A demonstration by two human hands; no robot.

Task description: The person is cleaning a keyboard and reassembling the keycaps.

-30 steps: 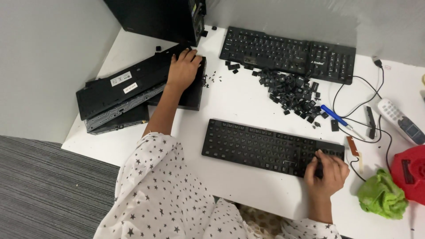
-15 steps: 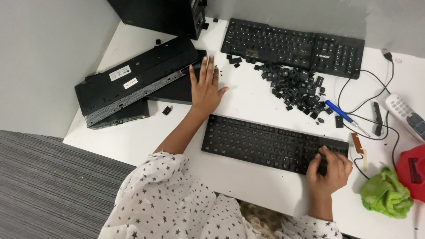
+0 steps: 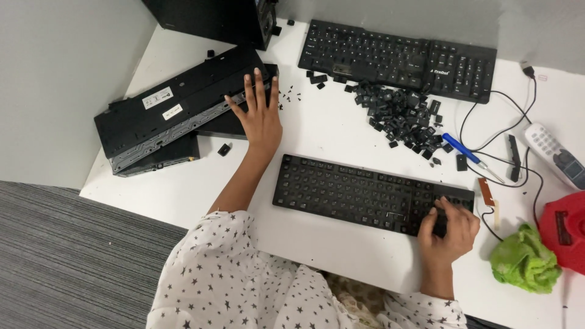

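Note:
My left hand (image 3: 259, 117) lies flat with its fingers spread on the near edge of a stack of upturned black keyboards (image 3: 173, 106). My right hand (image 3: 449, 228) rests on the right end of the black keyboard (image 3: 353, 192) in front of me, fingers curled down onto its keys. Between the keyboards lies a pile of loose black keycaps (image 3: 402, 119). A second black keyboard (image 3: 396, 58) lies at the back of the white desk (image 3: 329, 131).
One loose keycap (image 3: 223, 148) sits near the stack. A blue-handled tool (image 3: 462, 148), cables (image 3: 487, 116) and a handset (image 3: 556, 155) lie at the right, with a green cloth (image 3: 524, 261) and a red object (image 3: 563, 230). A black computer case (image 3: 213, 18) stands at the back left.
My left hand drew back from the top of the stacked keyboards toward me and now lies at their near edge with fingers spread. My right hand stayed on the front keyboard.

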